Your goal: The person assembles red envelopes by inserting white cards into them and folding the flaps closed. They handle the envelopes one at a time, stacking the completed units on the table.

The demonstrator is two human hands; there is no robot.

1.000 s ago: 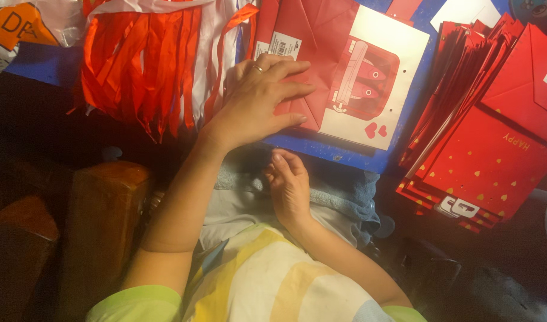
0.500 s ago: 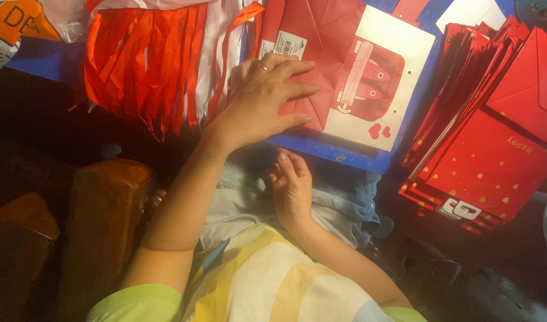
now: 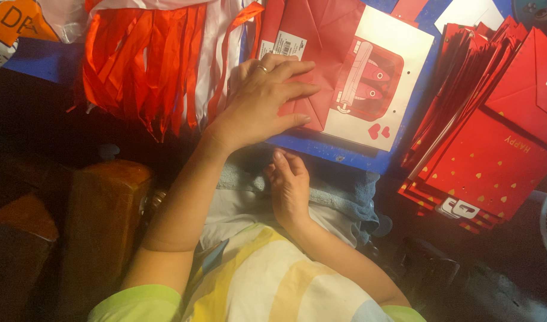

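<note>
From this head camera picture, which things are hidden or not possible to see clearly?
- Head view: part of the red folded paper bag lies under the left hand.
- The red ribbon bundle is cut off by the top edge.
- The right hand rests on the lap cloth; its palm is hidden.
- Brown box: too dark to identify.

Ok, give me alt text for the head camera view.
The left hand presses flat on a folded red paper bag on a blue table, while the right hand rests in the lap. Red ribbons hang left; stacked red bags lie right.
</note>
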